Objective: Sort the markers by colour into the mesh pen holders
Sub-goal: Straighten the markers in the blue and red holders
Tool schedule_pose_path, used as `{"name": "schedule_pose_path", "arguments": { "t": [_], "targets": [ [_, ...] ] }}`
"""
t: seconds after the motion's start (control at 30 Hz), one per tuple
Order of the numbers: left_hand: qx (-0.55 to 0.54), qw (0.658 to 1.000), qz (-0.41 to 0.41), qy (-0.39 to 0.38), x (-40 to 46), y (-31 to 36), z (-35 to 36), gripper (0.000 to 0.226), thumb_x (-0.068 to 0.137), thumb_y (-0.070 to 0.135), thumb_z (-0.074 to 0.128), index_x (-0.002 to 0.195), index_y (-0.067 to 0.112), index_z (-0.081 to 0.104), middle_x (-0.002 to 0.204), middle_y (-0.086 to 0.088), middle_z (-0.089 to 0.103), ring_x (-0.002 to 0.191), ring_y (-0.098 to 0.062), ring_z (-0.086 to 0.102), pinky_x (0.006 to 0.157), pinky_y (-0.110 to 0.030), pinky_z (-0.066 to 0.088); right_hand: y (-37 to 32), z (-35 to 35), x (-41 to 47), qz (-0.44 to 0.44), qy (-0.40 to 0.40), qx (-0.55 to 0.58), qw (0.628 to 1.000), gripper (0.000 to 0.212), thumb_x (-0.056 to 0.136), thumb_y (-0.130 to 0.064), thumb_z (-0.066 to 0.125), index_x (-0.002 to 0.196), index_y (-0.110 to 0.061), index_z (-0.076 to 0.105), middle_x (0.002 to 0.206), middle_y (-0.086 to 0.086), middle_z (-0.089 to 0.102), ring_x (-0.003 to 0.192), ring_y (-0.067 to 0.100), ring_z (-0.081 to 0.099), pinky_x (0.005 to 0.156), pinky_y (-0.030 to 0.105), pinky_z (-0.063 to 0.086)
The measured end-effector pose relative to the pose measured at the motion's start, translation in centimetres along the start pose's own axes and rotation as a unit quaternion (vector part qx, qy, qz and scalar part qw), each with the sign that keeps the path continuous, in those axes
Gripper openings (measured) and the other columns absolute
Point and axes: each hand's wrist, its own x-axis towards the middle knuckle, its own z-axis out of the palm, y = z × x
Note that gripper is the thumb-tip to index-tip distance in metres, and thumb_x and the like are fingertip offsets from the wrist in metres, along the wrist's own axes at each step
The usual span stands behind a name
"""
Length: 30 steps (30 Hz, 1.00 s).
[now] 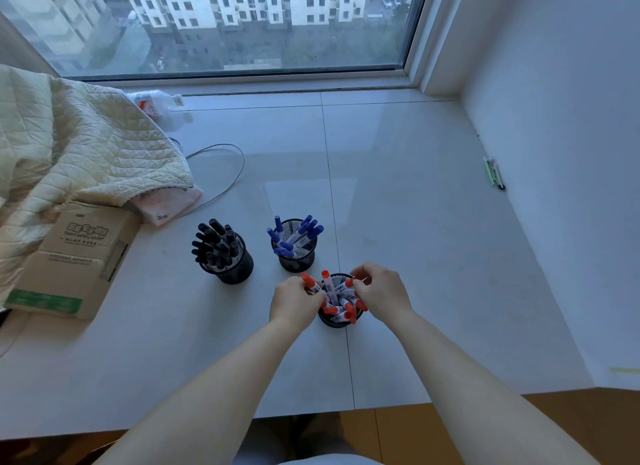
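Note:
Three black mesh pen holders stand on the white sill. The left holder [232, 271] is full of black-capped markers [214, 245]. The middle holder [298, 262] carries blue-capped markers [294, 234]. The nearest holder [337, 322] contains red-capped markers [341, 305]. My left hand [294, 300] grips a red marker [310, 282] at the holder's left rim, its cap pointing up and left. My right hand [381, 291] pinches the top of another red marker at the right rim. Both hands hide part of the holder's opening.
A cardboard box [76, 260] lies at the left under a quilted cream blanket [69, 153]. A grey cable [221, 174] loops behind the holders. A plastic bottle [156, 103] lies near the window. Green pens [493, 172] rest against the right wall.

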Motion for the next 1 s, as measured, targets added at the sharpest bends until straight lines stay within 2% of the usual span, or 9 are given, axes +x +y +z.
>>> {"name": "schedule_pose_path", "arguments": {
  "t": [0.07, 0.13, 0.23, 0.3, 0.4, 0.57, 0.7, 0.8, 1.0],
  "targets": [
    [-0.003, 1.000, 0.018, 0.007, 0.1, 0.1, 0.1, 0.017, 0.083, 0.029, 0.061, 0.094, 0.020, 0.069, 0.093, 0.001, 0.066, 0.084, -0.013, 0.060, 0.069, -0.024, 0.046, 0.2, 0.0, -0.5, -0.054, 0.023, -0.053, 0.997, 0.016, 0.086, -0.018, 0.058, 0.100, -0.017, 0.065, 0.103, -0.001, 0.061, 0.100, 0.016, 0.050, 0.077, 0.021, 0.038],
    [0.005, 0.999, 0.049, 0.022, 0.2, 0.0, 0.0, 0.013, 0.084, 0.030, 0.060, 0.092, 0.022, 0.067, 0.092, 0.003, 0.065, 0.084, -0.013, 0.061, 0.070, -0.026, 0.047, 0.2, 0.1, -1.3, -0.115, 0.037, -0.086, 0.989, 0.015, 0.085, -0.021, 0.060, 0.098, -0.017, 0.066, 0.101, -0.001, 0.058, 0.100, 0.017, 0.046, 0.078, 0.019, 0.037],
    [0.034, 0.996, 0.074, 0.031, 0.3, -0.2, 0.0, 0.006, 0.084, 0.028, 0.061, 0.090, 0.026, 0.063, 0.087, 0.008, 0.064, 0.082, -0.012, 0.061, 0.070, -0.026, 0.048, 0.0, 0.2, -2.9, -0.191, 0.028, -0.121, 0.974, 0.017, 0.082, -0.031, 0.063, 0.091, -0.018, 0.069, 0.093, 0.000, 0.061, 0.093, 0.020, 0.047, 0.079, 0.030, 0.042],
    [0.068, 0.994, 0.078, 0.021, 0.4, -0.3, 0.0, 0.011, 0.084, 0.029, 0.062, 0.095, 0.028, 0.060, 0.083, 0.013, 0.061, 0.082, -0.012, 0.060, 0.069, -0.026, 0.047, 0.2, 0.4, -3.6, -0.218, 0.005, -0.172, 0.961, 0.024, 0.080, -0.039, 0.060, 0.092, -0.020, 0.069, 0.095, 0.000, 0.060, 0.096, 0.020, 0.047, 0.080, 0.032, 0.041],
    [0.102, 0.992, 0.077, 0.004, 0.6, -0.3, 0.2, 0.023, 0.085, 0.030, 0.062, 0.106, 0.028, 0.053, 0.087, 0.013, 0.061, 0.082, -0.013, 0.059, 0.066, -0.027, 0.046, 0.6, 0.6, -3.8, -0.221, -0.030, -0.231, 0.947, 0.029, 0.084, -0.041, 0.052, 0.102, -0.023, 0.065, 0.106, -0.003, 0.057, 0.107, 0.020, 0.043, 0.085, 0.029, 0.037],
    [0.127, 0.989, 0.079, 0.005, 1.0, 0.5, 0.7, 0.038, 0.086, 0.028, 0.058, 0.120, 0.030, 0.042, 0.087, 0.007, 0.058, 0.078, -0.019, 0.058, 0.061, -0.028, 0.046, 0.7, 0.8, -3.5, -0.220, -0.031, -0.245, 0.944, 0.029, 0.088, -0.036, 0.049, 0.108, -0.020, 0.064, 0.111, -0.002, 0.057, 0.112, 0.020, 0.042, 0.085, 0.030, 0.034],
    [0.165, 0.983, 0.085, -0.010, 1.3, 1.2, 0.8, 0.027, 0.087, 0.029, 0.053, 0.114, 0.029, 0.049, 0.102, 0.002, 0.065, 0.085, -0.020, 0.060, 0.066, -0.033, 0.054, 0.6, 0.9, -3.5, -0.221, -0.030, -0.251, 0.942, 0.027, 0.087, -0.030, 0.051, 0.104, -0.015, 0.066, 0.107, 0.002, 0.060, 0.110, 0.025, 0.045, 0.083, 0.035, 0.037],
    [0.186, 0.978, 0.091, -0.010, 1.6, 1.4, 0.9, 0.020, 0.089, 0.034, 0.050, 0.108, 0.028, 0.053, 0.104, 0.001, 0.064, 0.087, -0.020, 0.059, 0.068, -0.033, 0.053, 0.6, 1.1, -3.4, -0.223, -0.023, -0.262, 0.939, 0.025, 0.085, -0.027, 0.054, 0.100, -0.011, 0.067, 0.102, 0.005, 0.062, 0.107, 0.028, 0.048, 0.080, 0.038, 0.040],
    [0.208, 0.973, 0.104, -0.003, 1.5, 1.5, 0.5, 0.019, 0.089, 0.039, 0.053, 0.102, 0.025, 0.057, 0.103, 0.002, 0.061, 0.089, -0.019, 0.057, 0.069, -0.032, 0.050, 0.7, 0.7, -2.9, -0.190, -0.043, -0.247, 0.949, 0.028, 0.089, -0.031, 0.050, 0.108, -0.016, 0.064, 0.111, -0.001, 0.058, 0.111, 0.022, 0.042, 0.085, 0.031, 0.034]
  ]
}}
